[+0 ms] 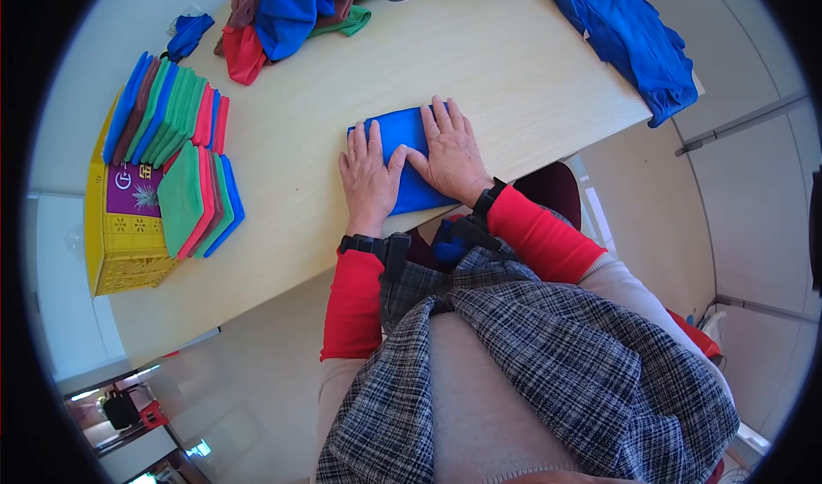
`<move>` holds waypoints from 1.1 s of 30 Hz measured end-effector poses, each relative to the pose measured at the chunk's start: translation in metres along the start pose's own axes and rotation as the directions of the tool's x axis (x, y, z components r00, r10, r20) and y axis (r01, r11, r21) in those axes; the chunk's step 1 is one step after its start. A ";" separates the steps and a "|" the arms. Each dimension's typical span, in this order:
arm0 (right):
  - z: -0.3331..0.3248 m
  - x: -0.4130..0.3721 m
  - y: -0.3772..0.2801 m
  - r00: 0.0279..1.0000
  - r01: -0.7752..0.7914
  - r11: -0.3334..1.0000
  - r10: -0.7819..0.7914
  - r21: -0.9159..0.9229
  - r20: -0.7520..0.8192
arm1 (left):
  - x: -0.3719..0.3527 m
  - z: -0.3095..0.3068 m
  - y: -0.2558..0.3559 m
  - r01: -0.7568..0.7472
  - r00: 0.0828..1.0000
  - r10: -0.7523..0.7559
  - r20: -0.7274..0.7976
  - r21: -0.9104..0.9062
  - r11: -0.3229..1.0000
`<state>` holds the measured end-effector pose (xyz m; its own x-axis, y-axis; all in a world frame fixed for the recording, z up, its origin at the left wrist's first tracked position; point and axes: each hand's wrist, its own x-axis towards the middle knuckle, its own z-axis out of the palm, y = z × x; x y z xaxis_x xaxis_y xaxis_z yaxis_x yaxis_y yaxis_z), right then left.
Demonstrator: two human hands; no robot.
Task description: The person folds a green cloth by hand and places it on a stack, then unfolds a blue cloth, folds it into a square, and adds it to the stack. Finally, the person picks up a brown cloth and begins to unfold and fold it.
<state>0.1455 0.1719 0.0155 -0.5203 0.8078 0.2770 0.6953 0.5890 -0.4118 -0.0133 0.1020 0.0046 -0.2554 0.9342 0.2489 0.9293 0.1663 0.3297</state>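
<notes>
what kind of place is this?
Probably a plain workroom or office used for folding: a bare wooden table, a pile of loose cloths, and folded cloths on a yellow crate.

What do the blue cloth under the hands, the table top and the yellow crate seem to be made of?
Blue cloth: soft matte fabric, perhaps microfibre; it folds flat with rounded edges.
Table top: probably light wood-look laminate; it looks smooth, with faint grain and a slight sheen.
Yellow crate: likely moulded plastic; its walls show a regular lattice of holes.

A solid blue cloth (409, 154) lies on a pale wood-grain table (514, 65), beside a yellow crate (128, 240).
</notes>
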 end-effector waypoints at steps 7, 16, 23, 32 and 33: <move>0.003 -0.005 0.008 0.998 -0.055 0.998 0.055 -0.011 -0.036 | -0.002 0.001 0.002 0.029 1.000 -0.029 0.008 0.037 0.999; 0.006 -0.020 0.025 0.993 -0.090 0.996 0.088 -0.025 -0.074 | -0.005 0.001 0.004 0.031 0.999 -0.032 0.010 0.067 0.997; -0.014 -0.022 0.031 0.997 -0.082 0.991 0.083 -0.103 0.002 | -0.005 -0.002 0.007 0.046 0.999 -0.049 0.021 0.109 0.993; -0.013 -0.013 -0.006 0.988 0.104 0.993 -0.109 -0.056 -0.104 | -0.004 -0.002 0.008 0.063 0.996 -0.072 0.058 0.142 0.988; -0.005 -0.011 -0.008 0.990 0.113 0.992 -0.117 -0.056 -0.083 | -0.004 -0.001 0.007 0.066 0.996 -0.075 0.056 0.148 0.987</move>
<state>0.1482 0.1586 0.0197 -0.5551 0.7321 0.3949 0.6586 0.6768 -0.3289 -0.0058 0.0993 0.0068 -0.3092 0.9353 0.1723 0.9396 0.2726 0.2069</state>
